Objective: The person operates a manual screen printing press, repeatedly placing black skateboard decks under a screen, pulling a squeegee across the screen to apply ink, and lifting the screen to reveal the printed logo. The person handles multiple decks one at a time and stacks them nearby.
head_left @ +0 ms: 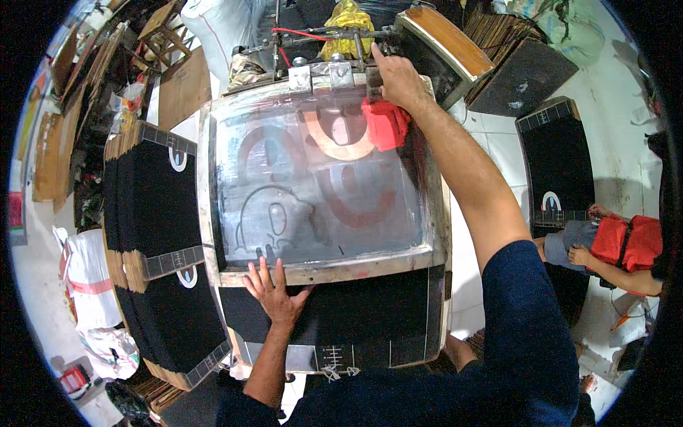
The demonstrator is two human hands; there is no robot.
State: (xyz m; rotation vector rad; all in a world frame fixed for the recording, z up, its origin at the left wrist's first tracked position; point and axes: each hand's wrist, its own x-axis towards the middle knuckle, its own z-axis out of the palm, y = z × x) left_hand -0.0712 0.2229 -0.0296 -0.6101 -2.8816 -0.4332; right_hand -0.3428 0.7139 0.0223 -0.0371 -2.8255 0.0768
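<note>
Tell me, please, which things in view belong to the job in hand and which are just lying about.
Likely in use:
framed screen, left hand at its near edge
red bundle by the right hand
black panel under the screen

Seemingly lying about:
white sack at top left
yellow plastic bag

L hand (276,297) w/ fingers (265,275) spread, R arm (469,171) extended fwd, R hand (400,80) pointing

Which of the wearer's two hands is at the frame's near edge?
The left hand, spread across that edge of the frame; the right hand is at the far edge, near the red cloth.
</note>
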